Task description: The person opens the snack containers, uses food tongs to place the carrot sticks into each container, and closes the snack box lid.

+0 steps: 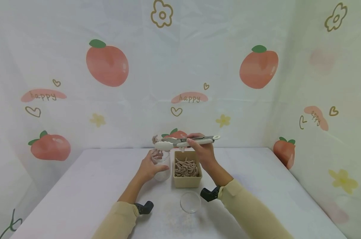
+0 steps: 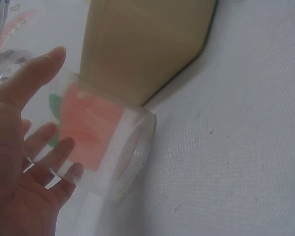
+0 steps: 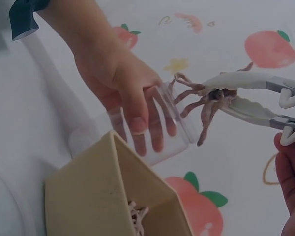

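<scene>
My left hand (image 1: 148, 168) holds a clear plastic jar (image 1: 162, 173) around its upper part, with the thumb on the near side. The jar stands on the table, its open mouth facing up. My right hand (image 1: 202, 149) grips metal food tongs (image 1: 182, 140) with white tips, held nearly level above the jar. Between the tips sits a clump of brownish, twisted dried strands (image 3: 209, 104); some ends dangle right by the jar's mouth. To the jar's right, a beige square bin (image 1: 187, 182) contains many more such strands (image 1: 186, 168).
A round clear lid (image 1: 190, 202) lies on the white table (image 1: 243, 212) in front of the bin. Behind the table's far edge hangs a white curtain (image 1: 138, 116) printed with peaches and flowers.
</scene>
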Demonstrator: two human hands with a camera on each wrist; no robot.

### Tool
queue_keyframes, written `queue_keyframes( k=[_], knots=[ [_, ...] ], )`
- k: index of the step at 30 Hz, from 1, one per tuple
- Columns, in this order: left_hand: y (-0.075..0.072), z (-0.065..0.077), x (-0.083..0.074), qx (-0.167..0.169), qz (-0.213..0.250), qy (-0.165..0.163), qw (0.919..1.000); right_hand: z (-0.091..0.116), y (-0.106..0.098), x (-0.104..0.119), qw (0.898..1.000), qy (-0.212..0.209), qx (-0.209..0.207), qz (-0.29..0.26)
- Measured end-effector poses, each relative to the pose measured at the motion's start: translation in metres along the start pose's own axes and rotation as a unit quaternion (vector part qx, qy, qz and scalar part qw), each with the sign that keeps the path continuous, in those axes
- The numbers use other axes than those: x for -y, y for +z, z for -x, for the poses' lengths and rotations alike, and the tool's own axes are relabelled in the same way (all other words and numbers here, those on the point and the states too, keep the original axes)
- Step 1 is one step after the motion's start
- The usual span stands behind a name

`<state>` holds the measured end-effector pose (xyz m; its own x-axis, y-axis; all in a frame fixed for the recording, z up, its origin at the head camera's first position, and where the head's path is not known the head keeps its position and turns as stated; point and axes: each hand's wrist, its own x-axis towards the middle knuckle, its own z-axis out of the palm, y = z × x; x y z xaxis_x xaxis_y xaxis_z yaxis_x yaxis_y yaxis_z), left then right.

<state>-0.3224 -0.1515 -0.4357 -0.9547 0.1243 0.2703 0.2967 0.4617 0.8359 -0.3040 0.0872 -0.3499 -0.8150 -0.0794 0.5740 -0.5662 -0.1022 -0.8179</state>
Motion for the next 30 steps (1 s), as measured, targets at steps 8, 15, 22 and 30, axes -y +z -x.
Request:
queue_keyframes(
  k=[8,15,22,30],
  knots=[
    [0.000,0.001,-0.002,-0.009,-0.017,-0.023,0.9995,0.004,0.000,-0.005,0.999,0.029,-0.006,-0.013],
    [0.000,-0.001,0.000,-0.009,-0.017,-0.015,0.9997,0.005,-0.002,-0.005,0.999,0.037,0.010,-0.003],
    [0.000,0.000,0.000,-0.010,-0.019,-0.021,0.9995,0.006,-0.003,-0.012,0.999,0.031,0.013,-0.009],
    [-0.001,0.000,0.000,-0.002,0.001,-0.020,0.9998,0.010,-0.004,-0.018,0.998,0.056,0.022,-0.014]
  ],
)
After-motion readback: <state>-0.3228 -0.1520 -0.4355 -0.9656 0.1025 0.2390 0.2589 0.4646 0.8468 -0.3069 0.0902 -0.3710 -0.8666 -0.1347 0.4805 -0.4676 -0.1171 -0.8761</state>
